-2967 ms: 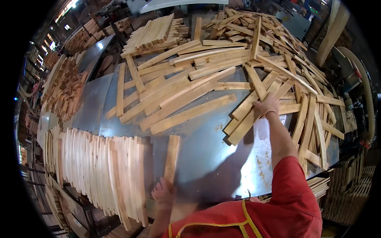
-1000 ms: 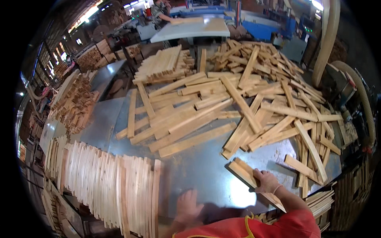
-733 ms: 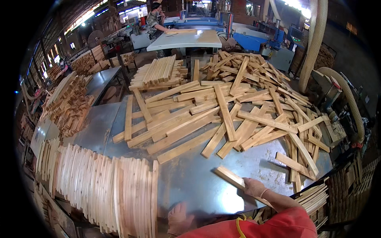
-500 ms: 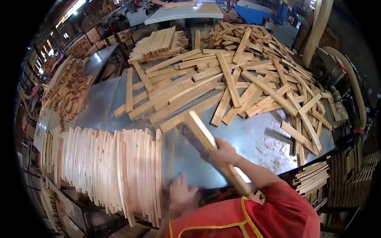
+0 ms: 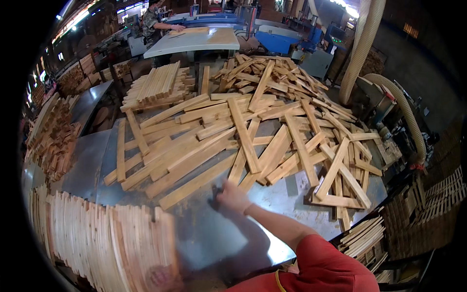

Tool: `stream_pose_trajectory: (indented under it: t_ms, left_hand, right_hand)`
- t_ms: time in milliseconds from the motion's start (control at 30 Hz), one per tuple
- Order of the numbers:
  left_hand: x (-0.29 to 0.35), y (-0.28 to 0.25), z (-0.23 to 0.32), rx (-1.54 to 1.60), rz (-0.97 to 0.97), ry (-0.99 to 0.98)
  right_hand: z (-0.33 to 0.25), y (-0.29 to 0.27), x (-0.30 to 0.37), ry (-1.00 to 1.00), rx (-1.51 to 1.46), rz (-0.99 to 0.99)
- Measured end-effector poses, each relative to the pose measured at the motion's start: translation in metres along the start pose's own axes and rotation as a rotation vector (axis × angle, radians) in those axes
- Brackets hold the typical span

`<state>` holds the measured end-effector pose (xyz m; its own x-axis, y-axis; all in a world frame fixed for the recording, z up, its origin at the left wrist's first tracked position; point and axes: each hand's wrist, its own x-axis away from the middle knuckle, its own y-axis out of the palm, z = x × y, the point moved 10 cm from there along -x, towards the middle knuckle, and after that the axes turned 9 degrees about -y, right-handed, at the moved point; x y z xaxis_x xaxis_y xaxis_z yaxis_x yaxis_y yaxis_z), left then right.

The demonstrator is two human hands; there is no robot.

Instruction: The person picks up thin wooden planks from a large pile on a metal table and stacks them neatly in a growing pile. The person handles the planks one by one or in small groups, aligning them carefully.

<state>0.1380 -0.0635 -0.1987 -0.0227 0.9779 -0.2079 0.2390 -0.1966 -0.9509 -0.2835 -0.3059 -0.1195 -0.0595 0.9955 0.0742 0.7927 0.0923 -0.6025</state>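
Observation:
My right hand [image 5: 232,197] reaches over the metal tabletop [image 5: 194,243], its fingers slightly blurred and loosely apart, with no board seen in it. Just beyond and to its left lies a flat wooden board [image 5: 197,182], part of a loose pile of boards [image 5: 277,141]. My left hand [image 5: 160,278] is a blur at the lower edge, by the near right end of a row of pale wooden slats [image 5: 97,233] standing side by side. Its fingers cannot be made out.
A neat stack of slats [image 5: 153,85] stands at the back left, with more stacked wood [image 5: 53,138] at far left. A ribbed hose [image 5: 362,53] hangs at right. Across a white table [image 5: 194,44], another person [image 5: 153,24] works. Slats [image 5: 362,238] lie stacked below the right edge.
The board that my right hand gripped is gone from it, and that hand now reaches farther over the table. My left hand has moved left to the slat row. The view has shifted.

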Motion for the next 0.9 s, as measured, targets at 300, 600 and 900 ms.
stream_pose_trajectory:
  t_ms: [300,600,900]
  left_hand:
    - [-0.034,-0.01,0.022,-0.186,0.017,-0.183]
    - [-0.016,0.063,-0.002,-0.116,-0.016,-0.254]
    - [-0.038,-0.018,0.022,0.069,-0.191,-0.221]
  right_hand:
    - [0.071,-0.114,-0.126,0.238,0.712,0.231]
    - [0.126,-0.131,0.001,0.36,0.635,0.37]
    - [0.162,-0.031,0.139,0.337,-0.327,0.543]
